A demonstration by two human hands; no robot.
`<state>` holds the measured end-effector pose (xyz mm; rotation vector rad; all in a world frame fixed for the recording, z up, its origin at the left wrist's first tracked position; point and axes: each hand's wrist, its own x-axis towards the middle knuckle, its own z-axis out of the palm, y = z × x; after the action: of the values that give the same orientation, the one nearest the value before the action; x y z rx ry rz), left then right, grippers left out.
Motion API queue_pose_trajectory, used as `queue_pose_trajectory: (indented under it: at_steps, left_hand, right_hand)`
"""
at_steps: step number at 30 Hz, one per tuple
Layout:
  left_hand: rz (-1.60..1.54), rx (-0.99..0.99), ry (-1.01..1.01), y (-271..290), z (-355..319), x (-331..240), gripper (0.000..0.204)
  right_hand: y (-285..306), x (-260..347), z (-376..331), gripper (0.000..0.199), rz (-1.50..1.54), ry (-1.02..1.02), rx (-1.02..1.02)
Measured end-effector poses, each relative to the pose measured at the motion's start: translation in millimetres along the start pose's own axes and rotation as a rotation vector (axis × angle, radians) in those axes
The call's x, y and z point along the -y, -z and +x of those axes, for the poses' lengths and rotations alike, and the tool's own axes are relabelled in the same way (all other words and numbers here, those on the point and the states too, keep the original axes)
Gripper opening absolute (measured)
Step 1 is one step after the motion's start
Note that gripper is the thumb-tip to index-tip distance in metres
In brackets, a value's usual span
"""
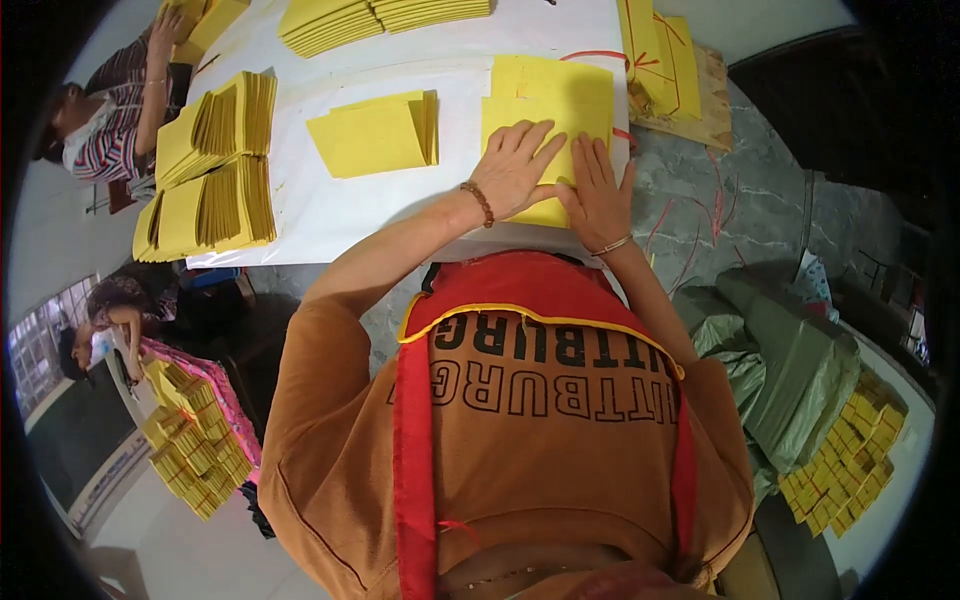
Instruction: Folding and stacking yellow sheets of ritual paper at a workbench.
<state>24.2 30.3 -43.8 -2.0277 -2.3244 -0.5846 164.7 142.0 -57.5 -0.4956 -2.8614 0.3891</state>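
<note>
My left hand (517,172), with a beaded bracelet at its wrist, lies flat on a stack of yellow paper (555,85) at the right part of the white-covered table (460,215). Beside it, my right hand (598,195) also rests flat on the paper, near its right edge. The fingers of both hands are stretched out, and the thumbs nearly meet. My palms hide the near part of the paper. To the left of my hands, a small set of folded yellow sheets (365,138) lies on the table.
Folded yellow bundles (215,190) line the table's left side, with more (380,18) at the far edge. Tied yellow bundles (670,70) sit on a board off the right corner. Red strings (717,205) lie on the floor. Two other people (110,135) are at the left.
</note>
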Motion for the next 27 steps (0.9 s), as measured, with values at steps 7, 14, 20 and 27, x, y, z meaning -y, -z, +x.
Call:
queue_pose_trajectory:
  at_steps: [7, 14, 20, 27]
  left_hand:
    - [0.358, 0.159, -0.017, 0, 19, -19, 0.057]
    - [-0.373, -0.031, -0.103, 90, -31, 2, 0.051]
    - [-0.380, -0.015, 0.244, 135, -113, 69, 0.052]
    - [0.365, -0.095, 0.255, 46, -127, 131, 0.061]
  right_hand:
    - [2, -29, 14, 0.054, 0.800, -0.072, 0.073]
    - [32, -22, 12, 0.056, 1.254, -0.464, -0.261]
    - [22, -27, 1, 0.062, 1.224, -0.576, -0.180]
    - [8, -23, 2, 0.061, 1.061, -0.446, -0.155]
